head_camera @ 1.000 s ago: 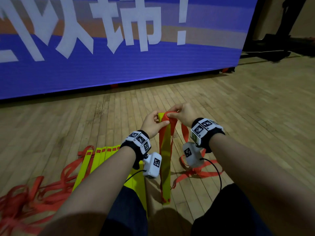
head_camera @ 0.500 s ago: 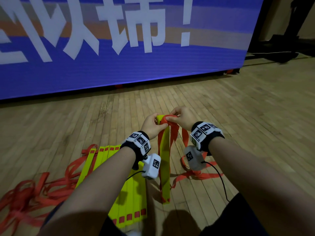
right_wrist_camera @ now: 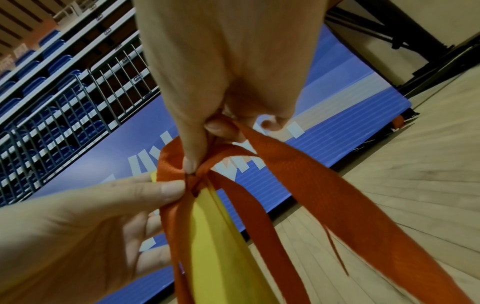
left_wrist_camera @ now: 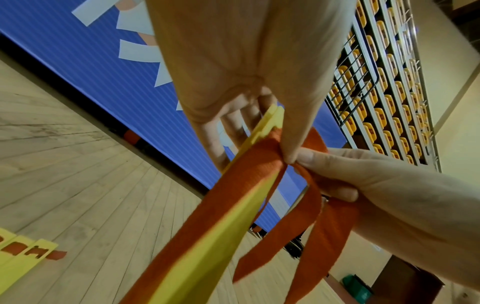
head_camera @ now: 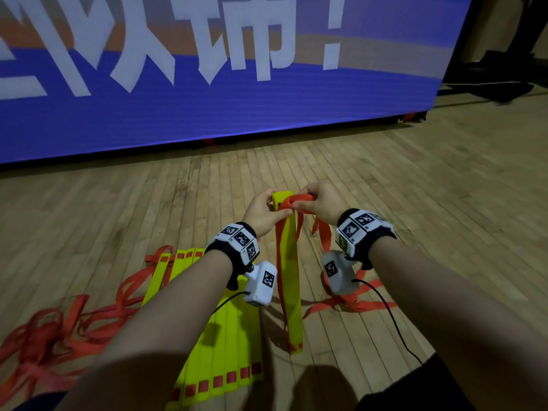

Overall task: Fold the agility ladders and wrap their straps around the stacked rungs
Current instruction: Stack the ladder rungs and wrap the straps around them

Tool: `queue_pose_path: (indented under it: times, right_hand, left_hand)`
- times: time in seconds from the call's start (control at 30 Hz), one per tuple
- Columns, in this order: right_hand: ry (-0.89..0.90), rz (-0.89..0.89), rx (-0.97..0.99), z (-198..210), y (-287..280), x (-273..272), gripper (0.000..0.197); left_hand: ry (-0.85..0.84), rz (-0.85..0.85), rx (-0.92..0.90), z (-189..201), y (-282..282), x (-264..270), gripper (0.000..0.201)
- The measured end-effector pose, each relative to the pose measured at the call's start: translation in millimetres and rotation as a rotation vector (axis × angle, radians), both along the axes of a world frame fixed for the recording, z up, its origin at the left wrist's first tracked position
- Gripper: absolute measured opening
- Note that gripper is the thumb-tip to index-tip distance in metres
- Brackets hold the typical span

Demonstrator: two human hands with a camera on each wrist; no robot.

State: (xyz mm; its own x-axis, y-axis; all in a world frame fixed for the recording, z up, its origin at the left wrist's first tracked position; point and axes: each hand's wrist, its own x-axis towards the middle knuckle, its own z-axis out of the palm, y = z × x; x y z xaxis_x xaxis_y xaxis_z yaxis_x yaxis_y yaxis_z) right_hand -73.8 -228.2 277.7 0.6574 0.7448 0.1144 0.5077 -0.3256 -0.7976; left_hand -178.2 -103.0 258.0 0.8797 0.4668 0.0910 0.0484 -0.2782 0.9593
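We are on a pale wooden plank floor (head_camera: 385, 185) in a sports hall, with a big blue banner with white lettering (head_camera: 207, 108) standing ahead of our hands and tiers of stadium seats (left_wrist_camera: 384, 86) behind railings showing in the wrist views. Our left hand (head_camera: 262, 213) grips the top end of a stack of flat yellow plastic rungs (head_camera: 290, 277), fingers behind it and thumb pressed on the front, so the stack hangs from that hand upright with its lower end at the floor near our knees. Our right hand (head_camera: 321, 204), just beside the left and touching it at the thumb tips, pinches a loop of orange woven strap (head_camera: 299, 200) against the top of the stack; in the left wrist view that thumb and forefinger (left_wrist_camera: 319, 158) close on the strap where it crosses the yellow edge. More lengths of the same strap hang down below both hands, and some lie on the floor beneath the right wrist. Below and outside the left forearm, a second row of yellow rungs with red slots (head_camera: 225, 345) lies flat on the floor, and farther out on that side sits a loose tangle of orange strap (head_camera: 44, 345).
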Motion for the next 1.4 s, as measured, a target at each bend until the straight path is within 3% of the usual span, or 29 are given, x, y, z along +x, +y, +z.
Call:
queue_pose_path:
  times: [0.17,0.33,0.63,0.83,0.93,1.17,1.4]
  right_hand:
    - [0.011,-0.046,0.103,1,-2,-1,0.019]
    - [0.040,-0.034,0.124,0,-2,-6,0.007]
    - [0.093,0.005,0.201,-3,-14,-5,0.013]
    - [0.077,0.087,0.117,7,-25,-4,0.016]
    - [0.041,0.033,0.137,9,-22,-2,0.004]
    - [-0.087,-0.027,0.069,0,-20,-2,0.021]
    - [-0.011,0.018,0.090,-3,-18,5,0.009]
  left_hand:
    - [0.044,-0.115,-0.172,6,3,-5,0.036]
    - [-0.022,-0.041,-0.058,3,-1,-4,0.033]
    - [-0.138,-0.001,0.080,-2,-12,-7,0.030]
    - [-0.140,0.014,0.167,-4,-5,-5,0.029]
    - [-0.130,0.016,0.154,-4,-5,-3,0.029]
    - [-0.148,0.004,0.115,-2,-1,-5,0.028]
    - [-0.064,-0.065,-0.002,2,6,-9,0.029]
